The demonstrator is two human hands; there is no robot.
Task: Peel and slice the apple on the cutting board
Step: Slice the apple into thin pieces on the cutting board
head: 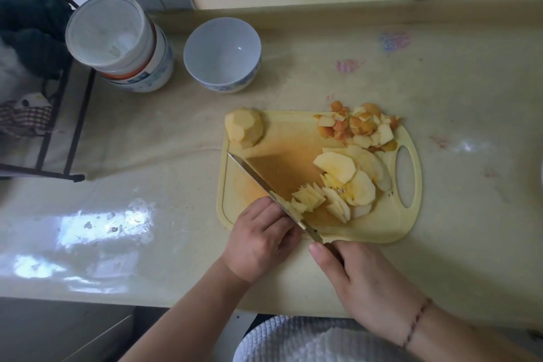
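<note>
A yellow cutting board (390,223) lies on the counter. My right hand (364,282) grips the handle of a long knife (258,179), whose blade runs diagonally up-left across the board. With curled fingers my left hand (258,232) holds a small apple piece (283,200) against the blade's left side. Thin cut slices (308,198) fan out just right of the blade, and larger slices (349,179) pile beyond them. A peeled apple chunk (244,128) sits at the board's far left corner. Peel scraps (361,126) heap at the far right corner.
An empty white bowl (222,53) stands behind the board. To its left is a stack of containers (117,41). A black metal rack (58,126) holding cloths stands at the counter's left end. A white cloth (308,341) shows at the near edge.
</note>
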